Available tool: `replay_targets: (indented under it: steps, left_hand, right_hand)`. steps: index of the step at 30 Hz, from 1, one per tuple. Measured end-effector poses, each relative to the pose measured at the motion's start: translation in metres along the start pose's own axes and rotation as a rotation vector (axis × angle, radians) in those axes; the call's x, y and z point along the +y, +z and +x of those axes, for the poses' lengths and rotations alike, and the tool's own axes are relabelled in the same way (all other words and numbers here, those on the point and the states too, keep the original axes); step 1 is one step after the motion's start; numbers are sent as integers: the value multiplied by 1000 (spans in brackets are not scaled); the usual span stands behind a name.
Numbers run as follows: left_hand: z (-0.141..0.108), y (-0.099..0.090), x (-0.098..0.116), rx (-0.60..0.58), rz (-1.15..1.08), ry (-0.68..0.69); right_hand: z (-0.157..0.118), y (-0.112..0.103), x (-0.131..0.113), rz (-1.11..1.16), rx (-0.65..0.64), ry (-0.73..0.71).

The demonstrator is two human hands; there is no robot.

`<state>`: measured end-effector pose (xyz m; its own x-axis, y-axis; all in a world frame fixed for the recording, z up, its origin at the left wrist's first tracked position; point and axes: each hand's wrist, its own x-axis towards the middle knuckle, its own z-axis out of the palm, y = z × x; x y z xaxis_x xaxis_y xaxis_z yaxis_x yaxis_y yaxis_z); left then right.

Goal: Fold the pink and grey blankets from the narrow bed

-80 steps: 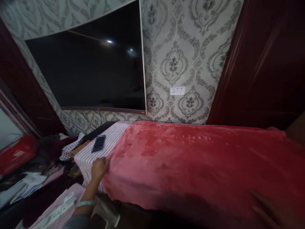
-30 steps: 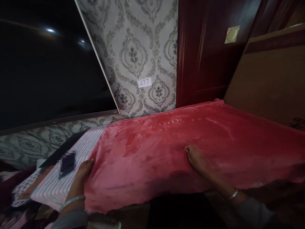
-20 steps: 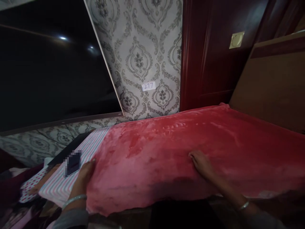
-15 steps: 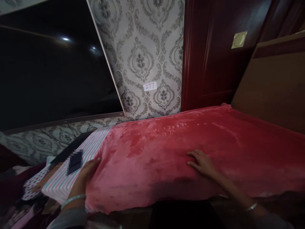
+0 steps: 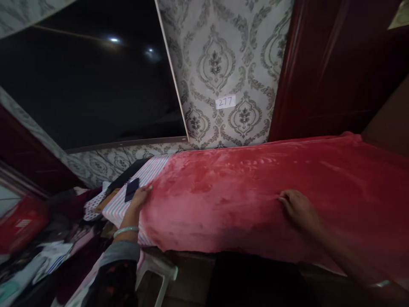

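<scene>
A red plush blanket [image 5: 204, 204] lies spread over a long surface, with a striped cloth [image 5: 116, 207] showing from under its left end. My left hand [image 5: 139, 198] is at the blanket's left edge, its fingers closed on that edge. Beside it, a dark phone [image 5: 132, 190] rests on the striped cloth. Toward the right, my right hand [image 5: 297, 207] is on top of the blanket with thumb and fingers pinched together on the fabric.
A large black screen [image 5: 96, 81] stands against the patterned wall, where a paper label [image 5: 225, 102] reads 277. Clothes [image 5: 51, 260] are heaped at the lower left, near a red bag [image 5: 22, 224]. A white plastic stool [image 5: 159, 268] is below the surface's front edge.
The view has turned left, bringing the clothes heap and stool into sight. My right hand has gone from spread fingers to a pinch on the blanket. My left hand stays at its left edge.
</scene>
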<state>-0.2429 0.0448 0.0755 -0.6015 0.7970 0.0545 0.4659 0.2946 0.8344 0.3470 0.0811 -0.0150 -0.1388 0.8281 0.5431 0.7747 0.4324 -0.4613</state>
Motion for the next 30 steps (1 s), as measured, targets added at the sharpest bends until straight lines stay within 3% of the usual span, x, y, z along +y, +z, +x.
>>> replay_targets:
  steps: [4,7,13,16,19,25,30]
  left_hand:
    - [-1,-15,-1,-91,-192,-16]
    - [-7,-18,-9,-108,-258,-42]
    - [-13,-17,-30,-107,-258,-115]
    - [-14,-17,-33,-98,-313,-89]
    - [-18,-20,-30,-170,-367,-24]
    - [-33,-28,-17,-407,-90,90]
    - [-31,-26,-8,-384,-1,97]
  right_hand:
    - [1,-21,-3,51,45,35]
    - [-7,-26,-1,74,68,51]
    - [-19,-18,3,87,-42,22]
    - [-19,-17,5,74,-82,13]
    - [-18,-19,7,89,-138,7]
    - [-6,-16,7,127,-214,-32]
    - [15,10,7,63,-288,-89]
